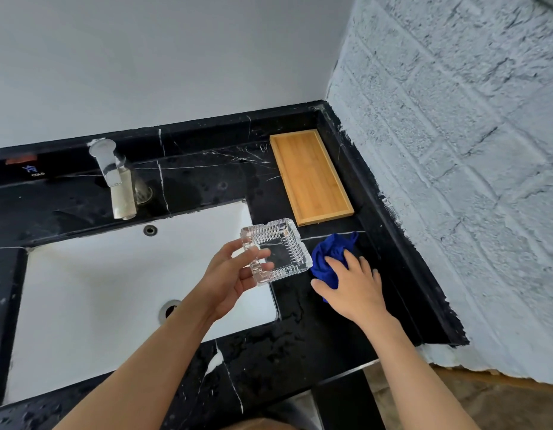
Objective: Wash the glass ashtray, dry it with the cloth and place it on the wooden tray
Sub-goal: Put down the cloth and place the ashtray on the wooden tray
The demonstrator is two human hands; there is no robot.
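The left hand (234, 271) pinches the glass ashtray (276, 251) by its ribbed rim: thick, probably heavy, slick if wet. Just right of it, the right hand (352, 283) lies spread open on the blue cloth (326, 256), not yet gripping.

A clear, ribbed glass ashtray (276, 251) and a deep blue cloth (326, 256) stand out against a black counter (300, 330) veined with thin white lines. The honey-coloured wooden tray (310, 176) (pale grain running lengthwise) sits by a white sink (83, 290) and grey-white brick-patterned wall (455, 181).

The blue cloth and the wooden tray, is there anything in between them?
No. In the head view, only bare black marble counter with a thin white vein separates the blue cloth from the wooden tray.
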